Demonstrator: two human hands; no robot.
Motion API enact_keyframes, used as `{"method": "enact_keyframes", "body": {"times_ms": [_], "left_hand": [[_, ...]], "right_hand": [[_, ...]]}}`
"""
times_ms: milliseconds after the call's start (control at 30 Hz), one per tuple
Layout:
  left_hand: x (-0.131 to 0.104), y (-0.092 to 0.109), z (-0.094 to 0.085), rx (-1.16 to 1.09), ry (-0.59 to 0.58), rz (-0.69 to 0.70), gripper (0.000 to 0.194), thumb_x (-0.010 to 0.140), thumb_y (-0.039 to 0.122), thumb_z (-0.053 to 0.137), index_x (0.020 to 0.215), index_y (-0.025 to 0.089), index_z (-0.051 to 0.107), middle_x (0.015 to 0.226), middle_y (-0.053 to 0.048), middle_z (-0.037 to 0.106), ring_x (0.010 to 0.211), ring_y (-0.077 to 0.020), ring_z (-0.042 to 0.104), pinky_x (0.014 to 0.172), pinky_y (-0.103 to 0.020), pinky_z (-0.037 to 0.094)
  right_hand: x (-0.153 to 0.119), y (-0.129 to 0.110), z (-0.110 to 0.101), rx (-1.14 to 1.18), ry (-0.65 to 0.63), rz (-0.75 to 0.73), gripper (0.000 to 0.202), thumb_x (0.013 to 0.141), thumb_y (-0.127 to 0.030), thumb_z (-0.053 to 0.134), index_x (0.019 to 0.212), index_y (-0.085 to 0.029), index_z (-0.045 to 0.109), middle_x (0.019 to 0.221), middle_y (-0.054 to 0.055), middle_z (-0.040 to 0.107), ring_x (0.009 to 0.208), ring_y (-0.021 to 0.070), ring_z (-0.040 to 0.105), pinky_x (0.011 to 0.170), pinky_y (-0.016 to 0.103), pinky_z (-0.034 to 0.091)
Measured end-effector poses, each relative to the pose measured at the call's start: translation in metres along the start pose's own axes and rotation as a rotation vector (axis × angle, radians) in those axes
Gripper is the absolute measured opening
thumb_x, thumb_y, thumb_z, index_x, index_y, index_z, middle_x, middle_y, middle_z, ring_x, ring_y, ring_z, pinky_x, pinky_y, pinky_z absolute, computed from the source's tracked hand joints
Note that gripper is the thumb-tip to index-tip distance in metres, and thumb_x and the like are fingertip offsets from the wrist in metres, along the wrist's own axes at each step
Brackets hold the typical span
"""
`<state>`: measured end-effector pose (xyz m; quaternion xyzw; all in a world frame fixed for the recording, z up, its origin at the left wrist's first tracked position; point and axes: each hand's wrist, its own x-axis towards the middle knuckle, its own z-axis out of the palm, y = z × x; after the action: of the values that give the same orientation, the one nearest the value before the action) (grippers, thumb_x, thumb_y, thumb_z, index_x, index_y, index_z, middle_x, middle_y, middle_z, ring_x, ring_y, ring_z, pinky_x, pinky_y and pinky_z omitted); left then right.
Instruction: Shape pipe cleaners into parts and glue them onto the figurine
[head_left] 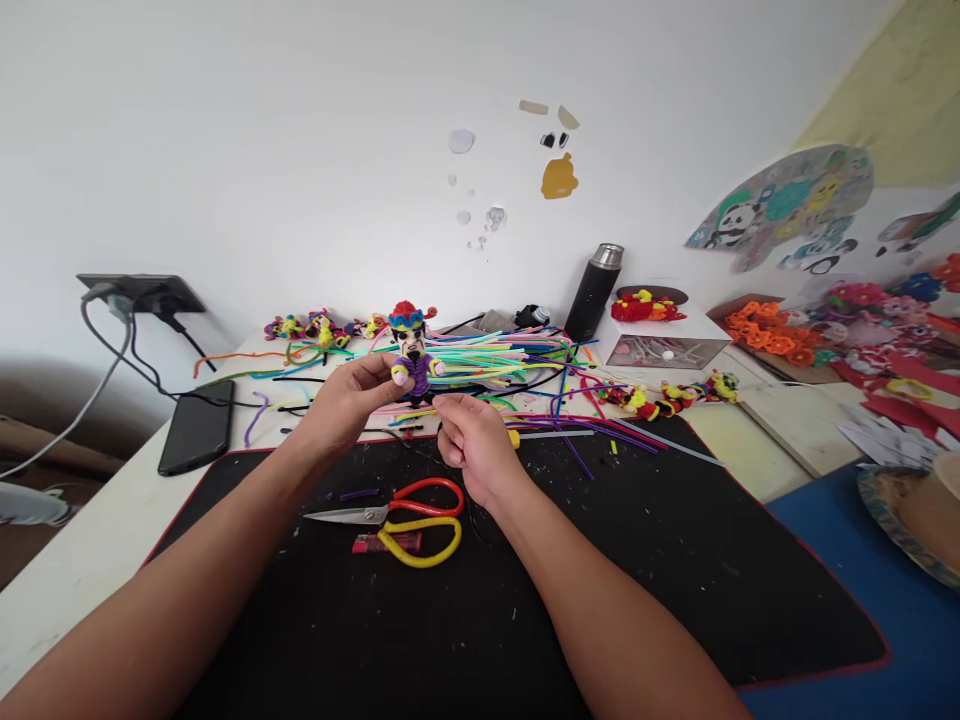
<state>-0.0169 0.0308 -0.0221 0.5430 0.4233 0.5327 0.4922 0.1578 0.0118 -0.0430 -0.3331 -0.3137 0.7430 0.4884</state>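
A small pipe-cleaner doll [417,368] is held upright above the far edge of the black mat. It has a red and blue hat, a black and white face and a purple top. My left hand [346,398] pinches it from the left side, thumb and fingers at its arm. At its black feet the fingertips of my right hand [480,440] are closed together on the lower right; the exact grip there is small and partly hidden. Below the hands lie scissors [388,515] with one red and one yellow handle, partly over a red lighter [367,544].
Behind the doll lies a heap of coloured pipe cleaners [510,350]. More finished dolls [667,397] lie right and back left. A black thermos [594,295] leans near a clear-fronted box [667,345]. A phone [196,428] rests left, by cables [142,350].
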Motion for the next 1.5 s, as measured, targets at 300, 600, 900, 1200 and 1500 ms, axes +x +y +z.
{"method": "enact_keyframes", "body": {"times_ms": [300, 600, 900, 1200, 1500], "left_hand": [[-0.0022, -0.0005, -0.0022, 0.013, -0.031, 0.0, 0.023, 0.076, 0.035, 0.089, 0.087, 0.02, 0.077, 0.084, -0.002, 0.073, 0.08, -0.0178, 0.062, 0.078, -0.029, 0.049], [-0.0024, 0.0013, -0.0014, 0.046, -0.029, 0.001, 0.025, 0.074, 0.038, 0.09, 0.087, 0.02, 0.078, 0.085, -0.003, 0.074, 0.08, -0.0193, 0.063, 0.08, -0.03, 0.051], [-0.0022, 0.0006, -0.0018, 0.064, -0.016, -0.002, 0.027, 0.073, 0.04, 0.09, 0.088, 0.02, 0.078, 0.086, -0.003, 0.075, 0.081, -0.0199, 0.064, 0.08, -0.031, 0.051], [-0.0037, 0.0046, -0.0003, 0.092, -0.024, -0.005, 0.031, 0.072, 0.043, 0.09, 0.089, 0.02, 0.078, 0.088, -0.005, 0.076, 0.081, -0.0214, 0.064, 0.081, -0.033, 0.052], [-0.0044, 0.0052, -0.0012, 0.072, -0.033, -0.016, 0.031, 0.069, 0.041, 0.092, 0.087, 0.021, 0.078, 0.085, -0.003, 0.075, 0.079, -0.0201, 0.064, 0.079, -0.032, 0.051]], "right_hand": [[-0.0014, -0.0013, 0.0007, 0.0, 0.008, 0.0, 0.024, 0.068, -0.034, 0.076, 0.069, -0.02, 0.057, 0.041, -0.013, 0.034, 0.032, 0.0042, 0.029, 0.037, 0.022, 0.009], [-0.0014, -0.0018, 0.002, -0.002, -0.003, 0.009, 0.022, 0.069, -0.033, 0.076, 0.071, -0.019, 0.058, 0.041, -0.014, 0.034, 0.032, 0.0043, 0.029, 0.037, 0.023, 0.009], [-0.0034, -0.0024, 0.0014, 0.024, -0.023, 0.022, 0.023, 0.068, -0.033, 0.076, 0.071, -0.019, 0.058, 0.042, -0.014, 0.034, 0.032, 0.004, 0.029, 0.038, 0.023, 0.008], [-0.0039, -0.0028, 0.0007, 0.058, -0.059, 0.037, 0.024, 0.068, -0.032, 0.077, 0.069, -0.019, 0.057, 0.041, -0.014, 0.033, 0.032, 0.0042, 0.029, 0.037, 0.023, 0.008], [-0.0044, -0.003, 0.0006, 0.051, -0.063, 0.032, 0.025, 0.068, -0.033, 0.078, 0.07, -0.02, 0.057, 0.042, -0.014, 0.033, 0.032, 0.0042, 0.029, 0.037, 0.023, 0.01]]}}
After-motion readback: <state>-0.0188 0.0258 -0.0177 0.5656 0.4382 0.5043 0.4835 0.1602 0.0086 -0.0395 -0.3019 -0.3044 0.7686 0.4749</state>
